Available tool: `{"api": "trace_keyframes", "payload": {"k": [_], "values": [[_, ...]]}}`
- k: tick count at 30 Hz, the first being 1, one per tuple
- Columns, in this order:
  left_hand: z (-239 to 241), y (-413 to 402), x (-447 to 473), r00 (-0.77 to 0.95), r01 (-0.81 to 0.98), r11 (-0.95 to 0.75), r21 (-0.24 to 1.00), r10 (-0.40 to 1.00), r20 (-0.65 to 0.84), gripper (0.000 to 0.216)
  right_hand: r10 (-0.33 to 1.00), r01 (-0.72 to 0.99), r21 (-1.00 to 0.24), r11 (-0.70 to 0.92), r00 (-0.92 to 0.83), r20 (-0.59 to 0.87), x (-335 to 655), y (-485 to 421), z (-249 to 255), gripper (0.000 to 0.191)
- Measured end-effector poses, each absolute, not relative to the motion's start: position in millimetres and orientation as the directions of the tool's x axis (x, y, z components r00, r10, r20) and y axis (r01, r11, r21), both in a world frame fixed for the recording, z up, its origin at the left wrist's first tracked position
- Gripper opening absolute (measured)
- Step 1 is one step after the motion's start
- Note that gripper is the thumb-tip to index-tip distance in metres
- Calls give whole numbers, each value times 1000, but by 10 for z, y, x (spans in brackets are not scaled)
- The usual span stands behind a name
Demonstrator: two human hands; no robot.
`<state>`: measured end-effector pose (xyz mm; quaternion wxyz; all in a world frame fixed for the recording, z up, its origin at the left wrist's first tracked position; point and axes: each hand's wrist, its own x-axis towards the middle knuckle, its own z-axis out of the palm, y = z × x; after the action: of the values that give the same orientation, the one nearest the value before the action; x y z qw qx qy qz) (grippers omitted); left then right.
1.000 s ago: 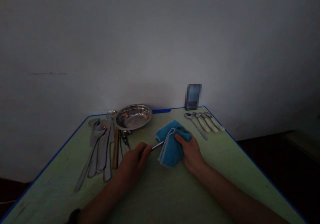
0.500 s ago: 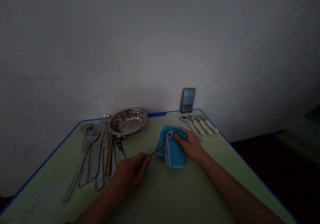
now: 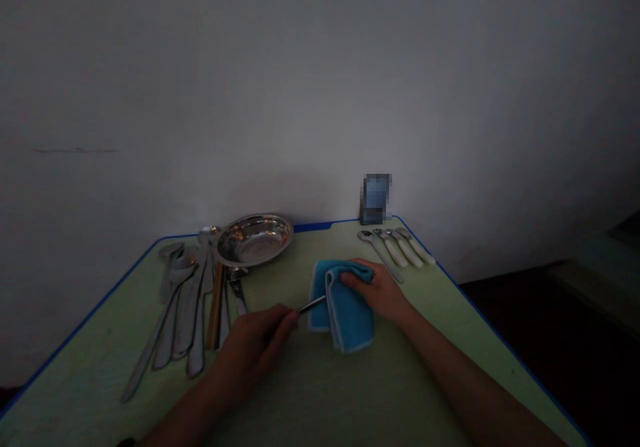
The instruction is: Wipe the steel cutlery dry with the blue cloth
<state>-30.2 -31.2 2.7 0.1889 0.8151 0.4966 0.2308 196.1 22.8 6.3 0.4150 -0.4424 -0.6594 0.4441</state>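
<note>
My left hand (image 3: 260, 337) is closed on the handle of a thin metal utensil (image 3: 311, 306). Its far end is tucked inside a folded blue cloth (image 3: 345, 304), so I cannot tell what kind of utensil it is. My right hand (image 3: 383, 290) grips the cloth from the right, fingers curled over its top fold. Both hands rest low over the pale green table (image 3: 320, 394) near its middle.
A row of several long metal utensils (image 3: 193, 307) lies at the left, beside a shiny steel bowl (image 3: 255, 237). Several white-handled spoons (image 3: 400, 248) lie at the back right. A small dark object (image 3: 375, 199) stands against the wall. The table has a blue edge.
My left hand slid back toward me and then forward again with the utensil, while my right hand kept the blue cloth folded around its far end. The view shifted slightly.
</note>
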Motion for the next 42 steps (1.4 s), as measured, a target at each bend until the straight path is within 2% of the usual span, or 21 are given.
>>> {"api": "trace_keyframes", "payload": {"k": [3,6,8,13,19,25,27,31,34,38,42], "values": [[38,-346,-280,404,717,-444,538,893,199,32,984,154,-978,138,-133,117,1895,222,1,34],[43,-389,-259,417,718,-458,523,886,204,33,999,44,-999,-3,43,-1,1782,193,-101,42],[35,-392,-268,411,721,-452,525,889,202,34,996,-2,-999,-39,84,-39,1724,170,-141,42],[-8,-318,-351,361,722,-394,568,916,176,33,983,73,-990,122,-149,110,1764,164,-52,27],[-29,-277,-375,302,745,-377,550,926,225,34,918,82,-978,192,-367,149,1931,220,-6,28],[-3,-279,-365,288,756,-388,527,921,264,34,929,160,-939,305,-265,257,1878,174,15,21],[13,-304,-356,318,758,-417,501,907,275,34,950,173,-943,283,-187,251,1840,152,18,22],[29,-358,-356,408,751,-510,420,858,313,35,985,208,-963,170,-74,158,1794,144,-35,37],[15,-366,-373,430,744,-547,383,832,351,34,990,211,-970,118,-99,99,1781,160,-81,38],[-16,-340,-385,425,752,-543,373,833,355,32,980,169,-974,152,-152,127,1771,171,-91,28],[1,-331,-377,430,744,-548,381,830,354,33,977,136,-983,121,-194,94,1773,143,-74,29]]}}
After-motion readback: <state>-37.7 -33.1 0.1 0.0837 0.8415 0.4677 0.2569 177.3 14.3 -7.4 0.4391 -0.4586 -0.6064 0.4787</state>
